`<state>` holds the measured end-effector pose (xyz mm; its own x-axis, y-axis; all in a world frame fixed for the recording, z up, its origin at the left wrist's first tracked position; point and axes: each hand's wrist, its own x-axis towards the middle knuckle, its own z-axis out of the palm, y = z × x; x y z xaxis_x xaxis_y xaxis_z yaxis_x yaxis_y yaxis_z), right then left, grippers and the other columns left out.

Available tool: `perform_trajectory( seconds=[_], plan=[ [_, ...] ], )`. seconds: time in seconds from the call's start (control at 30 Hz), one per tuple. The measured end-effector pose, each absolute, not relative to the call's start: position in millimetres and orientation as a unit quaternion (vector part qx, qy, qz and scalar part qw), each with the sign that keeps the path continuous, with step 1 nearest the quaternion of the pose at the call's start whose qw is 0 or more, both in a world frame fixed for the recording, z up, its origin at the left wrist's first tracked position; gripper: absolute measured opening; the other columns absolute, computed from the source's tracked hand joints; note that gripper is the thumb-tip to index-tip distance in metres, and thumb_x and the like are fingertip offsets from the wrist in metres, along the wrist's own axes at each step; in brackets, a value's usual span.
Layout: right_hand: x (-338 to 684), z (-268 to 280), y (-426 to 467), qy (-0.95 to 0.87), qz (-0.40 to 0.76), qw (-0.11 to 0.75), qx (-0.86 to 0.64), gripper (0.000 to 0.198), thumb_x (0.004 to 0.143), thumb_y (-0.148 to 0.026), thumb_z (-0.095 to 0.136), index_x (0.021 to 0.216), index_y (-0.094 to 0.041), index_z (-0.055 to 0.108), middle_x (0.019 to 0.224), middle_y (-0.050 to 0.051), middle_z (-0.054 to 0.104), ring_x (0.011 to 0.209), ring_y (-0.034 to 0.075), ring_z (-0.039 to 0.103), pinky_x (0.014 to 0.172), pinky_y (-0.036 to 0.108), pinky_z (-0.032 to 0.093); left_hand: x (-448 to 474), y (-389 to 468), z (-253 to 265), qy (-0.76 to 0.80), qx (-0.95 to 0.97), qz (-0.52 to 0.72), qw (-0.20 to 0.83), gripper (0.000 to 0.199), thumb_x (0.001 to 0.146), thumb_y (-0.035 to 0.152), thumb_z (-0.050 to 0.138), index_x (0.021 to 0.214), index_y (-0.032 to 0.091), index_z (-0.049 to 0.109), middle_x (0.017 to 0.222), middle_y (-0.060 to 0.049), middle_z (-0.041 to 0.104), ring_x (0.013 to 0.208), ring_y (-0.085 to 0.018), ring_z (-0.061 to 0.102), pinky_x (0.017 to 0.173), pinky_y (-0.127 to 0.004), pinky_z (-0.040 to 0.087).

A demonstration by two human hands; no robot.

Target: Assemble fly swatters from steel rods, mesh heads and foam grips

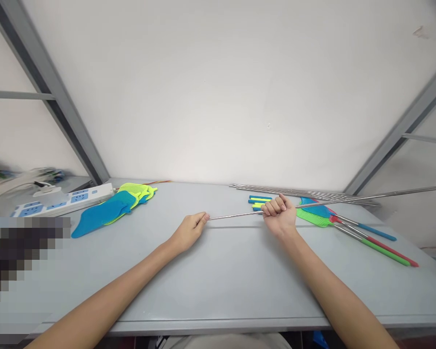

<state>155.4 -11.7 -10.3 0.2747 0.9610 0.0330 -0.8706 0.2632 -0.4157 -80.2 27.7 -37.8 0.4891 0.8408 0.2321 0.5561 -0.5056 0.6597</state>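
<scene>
A long thin metal rod (pixel 370 198) runs across the view above the table, rising toward the right edge. At its left end, my left hand (pixel 189 231) is closed with the rod's tip pinched in the fingers. My right hand (pixel 280 217) has its fingers wrapped round the rod farther along, palm turned up. Just behind it lie short blue and yellow handle sleeves (pixel 260 199), partly hidden by the hand. To the right rest assembled fly swatters with a blue head (pixel 316 208), a green head (pixel 312 217) and coloured handles.
More metal rods (pixel 261 188) lie along the wall at the back. On the left sit stacked blue swatter heads (pixel 105 213) and yellow swatter heads (pixel 136 189), beside a white power strip (pixel 63 201). Grey metal posts (pixel 63 102) frame the table (pixel 218 276). The lower left is pixelated.
</scene>
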Motion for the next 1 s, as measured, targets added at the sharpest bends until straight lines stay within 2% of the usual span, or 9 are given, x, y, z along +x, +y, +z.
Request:
perform_trajectory(
  seconds=[1.0],
  plan=[
    [160.4,-14.1,-7.6,-0.138,0.559,0.788,-0.218,0.034,0.073,-0.021,0.032,0.046,-0.017,0.012,0.035,-0.007,0.011,0.031,0.007,0.010,0.032,0.023,0.014,-76.9,26.7,-35.8,0.402,0.844,0.257,0.246,0.032,0.079,0.037,0.024,0.054,0.018,0.021,0.050,0.005,0.023,0.048,-0.010,0.025,0.047,-0.022,0.022]
  ],
)
